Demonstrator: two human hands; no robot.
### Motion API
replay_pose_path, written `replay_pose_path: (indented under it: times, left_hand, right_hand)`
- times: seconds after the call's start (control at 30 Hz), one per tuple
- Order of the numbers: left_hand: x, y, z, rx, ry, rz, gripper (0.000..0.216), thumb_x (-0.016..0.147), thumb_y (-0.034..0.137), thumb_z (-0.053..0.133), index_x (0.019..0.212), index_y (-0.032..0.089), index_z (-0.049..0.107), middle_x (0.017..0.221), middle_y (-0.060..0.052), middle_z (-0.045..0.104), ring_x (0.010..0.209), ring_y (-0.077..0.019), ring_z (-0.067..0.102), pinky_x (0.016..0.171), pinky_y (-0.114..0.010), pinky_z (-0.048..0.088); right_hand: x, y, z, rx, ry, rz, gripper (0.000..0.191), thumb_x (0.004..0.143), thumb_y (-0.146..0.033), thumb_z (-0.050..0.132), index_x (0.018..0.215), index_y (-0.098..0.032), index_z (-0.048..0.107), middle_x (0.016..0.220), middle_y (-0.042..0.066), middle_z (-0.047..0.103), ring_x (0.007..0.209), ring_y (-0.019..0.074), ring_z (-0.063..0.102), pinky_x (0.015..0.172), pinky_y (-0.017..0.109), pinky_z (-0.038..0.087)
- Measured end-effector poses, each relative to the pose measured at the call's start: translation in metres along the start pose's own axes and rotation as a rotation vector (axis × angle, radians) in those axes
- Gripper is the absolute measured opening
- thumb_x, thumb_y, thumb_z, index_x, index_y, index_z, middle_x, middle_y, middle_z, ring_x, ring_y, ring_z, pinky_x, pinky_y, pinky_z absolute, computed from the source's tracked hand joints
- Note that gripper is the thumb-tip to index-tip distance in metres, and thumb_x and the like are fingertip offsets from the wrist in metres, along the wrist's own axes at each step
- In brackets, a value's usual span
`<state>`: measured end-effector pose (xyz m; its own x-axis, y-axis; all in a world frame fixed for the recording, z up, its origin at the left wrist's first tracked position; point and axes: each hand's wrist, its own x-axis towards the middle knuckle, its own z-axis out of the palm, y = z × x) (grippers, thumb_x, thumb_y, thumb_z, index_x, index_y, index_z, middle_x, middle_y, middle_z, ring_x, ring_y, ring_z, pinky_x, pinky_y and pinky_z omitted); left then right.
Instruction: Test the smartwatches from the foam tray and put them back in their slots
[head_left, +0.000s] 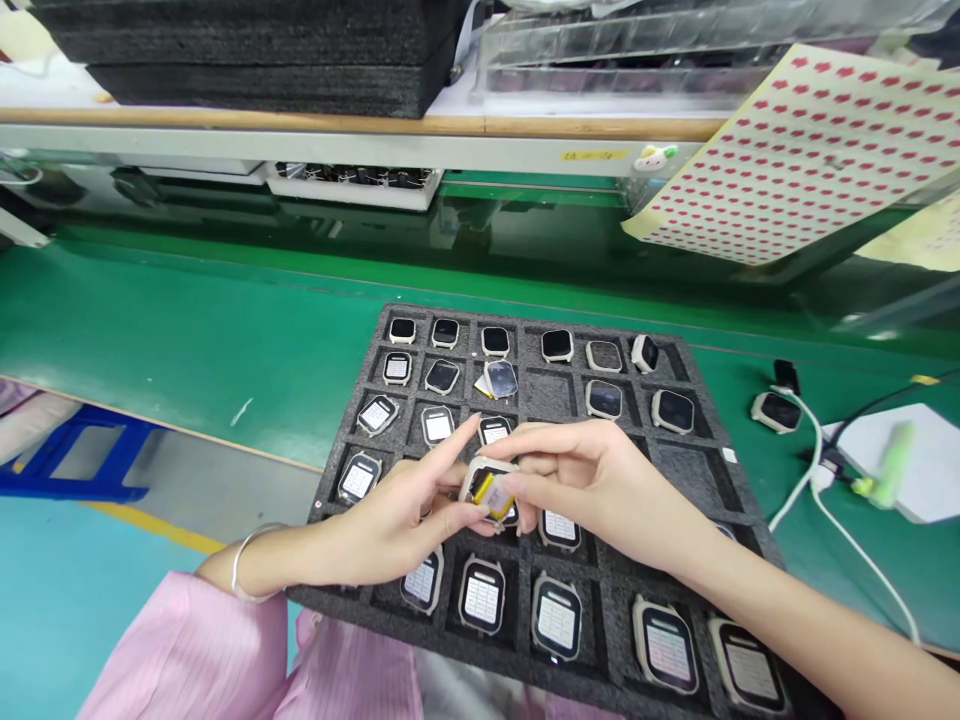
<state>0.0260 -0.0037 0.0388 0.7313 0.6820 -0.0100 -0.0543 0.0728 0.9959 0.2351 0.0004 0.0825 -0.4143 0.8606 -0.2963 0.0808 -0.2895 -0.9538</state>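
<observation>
My left hand (409, 500) and my right hand (581, 470) meet over a black foam tray (701, 475) and pinch one small watch case (489, 490) between their fingertips. The case is beige, open side up, with a yellow part showing inside. Fingers of both hands are closed on its edges. The tray's pockets hold several watch cases, some face up with dark screens (557, 345), others showing white labels (481, 597). One pocket holds a loose glass piece (500, 378). Several pockets are bare.
The tray sits at the near edge of a green conveyor belt (225, 320). At the right lie a watch case (778, 410) on a white cable (814, 470) and a white block (915, 460). A sheet of red dot stickers (795, 160) hangs above. Black foam stacks (255, 50) rest on the shelf.
</observation>
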Motion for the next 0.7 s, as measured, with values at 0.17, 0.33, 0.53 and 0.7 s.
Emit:
replay_pose_path:
  times: [0.17,0.33,0.53,0.7]
  left_hand:
    - [-0.0003,0.002,-0.0009,0.044,-0.012,-0.043,0.073,0.093,0.022,0.05,0.149,0.028,0.004,0.107,-0.009,0.065,0.093,-0.0221,0.067,0.083,-0.04,0.057]
    - [-0.0004,0.0042,-0.0009,0.0,-0.04,-0.093,0.072,0.093,0.024,0.05,0.149,0.029,0.005,0.113,-0.011,0.064,0.095,-0.0229,0.067,0.084,-0.042,0.057]
    - [-0.0004,0.0059,-0.0012,-0.043,-0.072,-0.108,0.07,0.094,0.023,0.049,0.149,0.029,0.006,0.11,-0.011,0.063,0.082,-0.0185,0.069,0.08,-0.037,0.057]
    - [-0.0012,0.0081,-0.0006,-0.073,-0.11,-0.136,0.071,0.094,0.023,0.048,0.148,0.033,0.004,0.112,-0.01,0.06,0.077,-0.0151,0.067,0.077,-0.034,0.056]
  right_hand:
    - [0.0003,-0.0014,0.0016,0.004,0.019,0.054,0.025,0.073,-0.027,0.076,0.093,-0.012,0.072,0.053,0.002,0.064,0.048,0.014,0.061,0.05,0.023,0.048]
    - [0.0001,-0.0002,0.0063,0.025,0.034,0.067,0.019,0.073,-0.026,0.076,0.087,-0.013,0.07,0.048,-0.001,0.059,0.045,0.0131,0.058,0.045,0.022,0.045]
    - [-0.0001,0.0038,0.0064,-0.067,0.044,-0.057,0.017,0.076,-0.025,0.075,0.085,-0.017,0.063,0.057,-0.003,0.06,0.043,0.0098,0.057,0.042,0.019,0.044]
    - [0.001,0.0039,0.0011,-0.081,-0.1,0.012,0.014,0.08,-0.025,0.071,0.087,-0.018,0.061,0.056,-0.004,0.06,0.044,0.0101,0.059,0.043,0.017,0.045]
